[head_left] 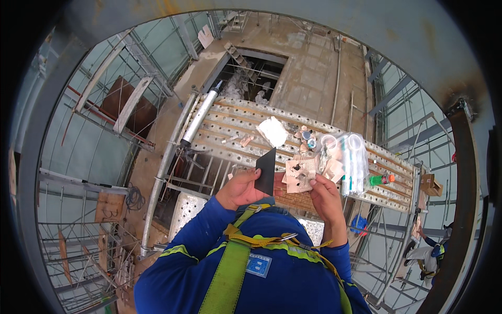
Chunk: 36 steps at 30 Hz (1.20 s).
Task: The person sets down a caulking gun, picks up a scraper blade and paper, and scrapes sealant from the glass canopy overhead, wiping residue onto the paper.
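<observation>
Black sheet (pixel 265 174) pinched in your left grip (pixel 240 189), torn paper (pixel 309 171) in your right grip (pixel 327 199) (green bottle (pixel 376 180) at 3 o'clock); likely a handling step, next needing steadiness.

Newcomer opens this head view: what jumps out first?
Probably the bright yellow-green harness strap on the blue clothing, low in the middle. Just above, the left hand holds a flat black plate and the right hand a dark-marked sheet of paper. Beyond, right of centre, a clear plastic bundle lies on perforated metal decking.
</observation>
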{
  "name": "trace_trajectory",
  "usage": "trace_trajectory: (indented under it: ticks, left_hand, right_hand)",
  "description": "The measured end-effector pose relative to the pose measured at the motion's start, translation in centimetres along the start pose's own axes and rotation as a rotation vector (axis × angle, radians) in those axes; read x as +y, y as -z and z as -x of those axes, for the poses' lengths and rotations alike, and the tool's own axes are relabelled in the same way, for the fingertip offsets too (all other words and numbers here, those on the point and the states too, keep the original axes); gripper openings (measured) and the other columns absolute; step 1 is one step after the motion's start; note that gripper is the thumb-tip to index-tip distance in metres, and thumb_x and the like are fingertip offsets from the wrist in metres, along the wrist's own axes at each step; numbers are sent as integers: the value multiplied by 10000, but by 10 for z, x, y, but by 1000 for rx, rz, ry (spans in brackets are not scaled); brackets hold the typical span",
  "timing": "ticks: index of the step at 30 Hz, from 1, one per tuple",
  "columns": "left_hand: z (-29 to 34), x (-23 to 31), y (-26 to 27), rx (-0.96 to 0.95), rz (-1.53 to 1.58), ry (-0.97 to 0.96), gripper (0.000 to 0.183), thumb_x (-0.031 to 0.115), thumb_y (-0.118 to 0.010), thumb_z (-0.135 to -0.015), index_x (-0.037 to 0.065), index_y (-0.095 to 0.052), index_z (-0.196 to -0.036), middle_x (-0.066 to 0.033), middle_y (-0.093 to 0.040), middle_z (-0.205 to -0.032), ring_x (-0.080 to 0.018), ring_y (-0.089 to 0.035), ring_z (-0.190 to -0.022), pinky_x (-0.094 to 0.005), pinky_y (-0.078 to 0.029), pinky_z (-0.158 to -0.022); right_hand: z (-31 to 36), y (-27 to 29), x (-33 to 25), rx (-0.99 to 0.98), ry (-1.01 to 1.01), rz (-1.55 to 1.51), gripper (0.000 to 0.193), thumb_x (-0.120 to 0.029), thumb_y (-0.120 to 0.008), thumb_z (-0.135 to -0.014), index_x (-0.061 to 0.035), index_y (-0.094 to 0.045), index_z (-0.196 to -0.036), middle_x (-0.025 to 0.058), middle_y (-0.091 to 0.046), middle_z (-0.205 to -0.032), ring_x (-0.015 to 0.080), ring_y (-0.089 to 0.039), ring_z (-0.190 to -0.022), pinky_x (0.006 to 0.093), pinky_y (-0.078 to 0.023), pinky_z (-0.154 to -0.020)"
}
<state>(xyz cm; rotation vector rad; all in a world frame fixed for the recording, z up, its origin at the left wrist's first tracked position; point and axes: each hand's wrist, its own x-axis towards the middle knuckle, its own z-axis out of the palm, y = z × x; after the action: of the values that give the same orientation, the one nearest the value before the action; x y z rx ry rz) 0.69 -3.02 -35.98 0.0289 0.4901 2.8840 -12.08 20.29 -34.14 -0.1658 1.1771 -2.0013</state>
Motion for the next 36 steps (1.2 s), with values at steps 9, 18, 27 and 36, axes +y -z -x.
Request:
trace_trajectory:
  ticks: [9, 18, 27, 36]
  left_hand:
    - [1, 10, -3, 208, -90, 2, 377, 141, -557, -995, -27, -507, -1330, -182, -604, -1282, -292, -598, -1197, -480, -482, -1024]
    - [-1, 6, 0, 209, -451, 95, 369, 134, -609, -973, -32, -561, -1298, -114, -627, -1278, -215, -603, -1180, -368, -471, -1027]
    - [-8, 8, 0, 295, -688, 241, 358, 146, -635, -957, -36, -598, -1263, -91, -654, -1231, -158, -604, -1140, -316, -469, -988]
    - [11, -32, 74, 572, -446, 83, 267, 197, -613, -985, 25, -635, -1188, -36, -686, -1112, -129, -639, -1000, -326, -519, -881]
  right_hand:
    - [-4, -6, 6, -98, 22, 639, 178, -98, -531, -993, 19, -653, -1047, 23, -663, -929, 103, -616, -849, 278, -507, -805]
    - [0, -8, 22, -199, 27, 489, 264, -33, -525, -985, 25, -606, -1229, 50, -673, -1112, 107, -613, -1014, 283, -497, -899]
    - [-21, 15, 41, -80, -147, -28, 251, -98, -618, -966, 3, -619, -1195, 55, -678, -1110, 141, -640, -957, 298, -506, -849]
    - [-49, 40, 102, 7, -294, -162, 146, -66, -650, -939, -52, -643, -1084, 40, -674, -1025, 145, -640, -929, 308, -517, -832]
